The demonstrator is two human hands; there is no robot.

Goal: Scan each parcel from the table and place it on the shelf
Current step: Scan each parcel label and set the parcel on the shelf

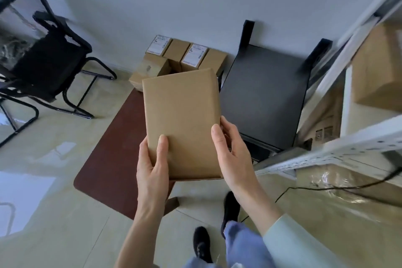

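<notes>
I hold a flat brown paper-wrapped parcel (182,122) in front of me, above the dark red table (113,148). My left hand (152,167) grips its near left corner, thumb on top. My right hand (230,150) clasps its near right edge. No label shows on the parcel's upper face. Several small cardboard parcels (174,56) stand at the table's far end, two with white labels up. The white metal shelf (339,154) is to my right, with a large cardboard box (378,67) on its upper level. No scanner is visible.
A black chair-like stand (265,98) sits between the table and the shelf. A black mesh office chair (39,54) is at the far left. A black cable (348,187) runs over a plastic-wrapped box on the lower shelf. My feet are on the tiled floor.
</notes>
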